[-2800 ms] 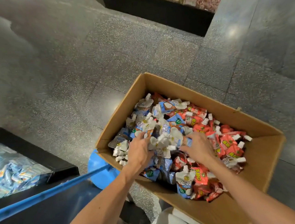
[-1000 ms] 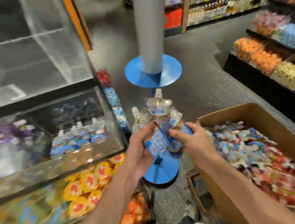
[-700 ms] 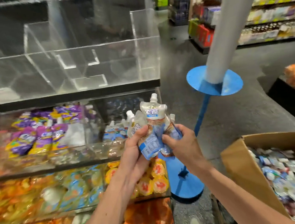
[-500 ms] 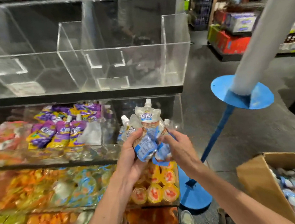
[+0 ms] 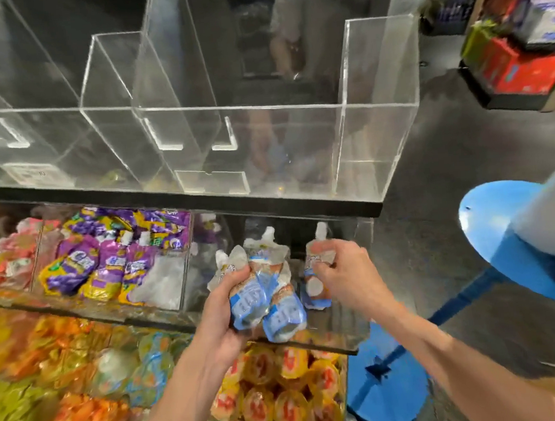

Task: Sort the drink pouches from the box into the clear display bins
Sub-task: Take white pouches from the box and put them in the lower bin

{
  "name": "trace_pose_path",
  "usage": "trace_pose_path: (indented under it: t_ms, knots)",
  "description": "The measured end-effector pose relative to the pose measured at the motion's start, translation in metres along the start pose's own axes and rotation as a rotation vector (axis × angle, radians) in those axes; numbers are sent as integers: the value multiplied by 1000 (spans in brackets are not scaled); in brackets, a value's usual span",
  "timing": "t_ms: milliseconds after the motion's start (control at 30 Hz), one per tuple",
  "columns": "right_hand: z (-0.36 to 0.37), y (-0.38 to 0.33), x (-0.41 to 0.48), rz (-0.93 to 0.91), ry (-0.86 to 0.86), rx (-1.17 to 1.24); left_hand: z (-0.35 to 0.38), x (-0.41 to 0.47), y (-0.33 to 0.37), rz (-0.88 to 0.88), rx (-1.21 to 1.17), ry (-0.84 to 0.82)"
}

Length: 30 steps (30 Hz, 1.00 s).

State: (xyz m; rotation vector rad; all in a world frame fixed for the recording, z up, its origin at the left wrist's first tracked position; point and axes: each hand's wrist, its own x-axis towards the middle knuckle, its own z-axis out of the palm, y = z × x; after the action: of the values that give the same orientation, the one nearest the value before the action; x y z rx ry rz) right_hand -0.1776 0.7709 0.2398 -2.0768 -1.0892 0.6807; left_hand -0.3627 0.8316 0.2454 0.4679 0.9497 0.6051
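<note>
Pouches [image 5: 280, 314] in L hand [image 5: 220, 316], R hand [image 5: 348, 271]

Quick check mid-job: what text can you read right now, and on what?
Nothing quotable.
Blurred: white lettering on blue-label pouches in left hand.
Blurred: logo on single pouch in right hand.
Blurred: white logo on purple pouches.
Too small: tag on upper clear bin.

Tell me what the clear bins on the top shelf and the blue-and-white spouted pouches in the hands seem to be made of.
Clear top-shelf bins: probably rigid acrylic, glossy; see-through walls, bright straight edges, reflections.
Blue-and-white spouted pouches: likely soft plastic film, shiny; they crumple and glint.
</note>
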Motion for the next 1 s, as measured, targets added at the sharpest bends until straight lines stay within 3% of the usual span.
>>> trace_pose_path:
  t_ms: [167, 333, 500, 667, 767, 900, 1000]
  knots:
    - [12, -3, 35, -12, -189, -540, 1, 12, 22, -65, 165, 83]
    - [34, 17, 80, 174, -319, -653, -1, 27, 40, -91, 299, 7]
    - [49, 28, 80, 236, -204, -759, -12, 43, 53, -199, 363, -78]
    - [67, 34, 74, 120, -172, -1064, -18, 50, 58, -227, 367, -118]
    - [65, 35, 78, 70, -218, -1049, -22, 53, 60, -222, 350, -107]
    - [66, 38, 76, 120, -221, -916, -24, 56, 65, -215, 343, -93]
    - [66, 40, 74, 144, -273, -957, -23, 58, 68, -199, 353, -76]
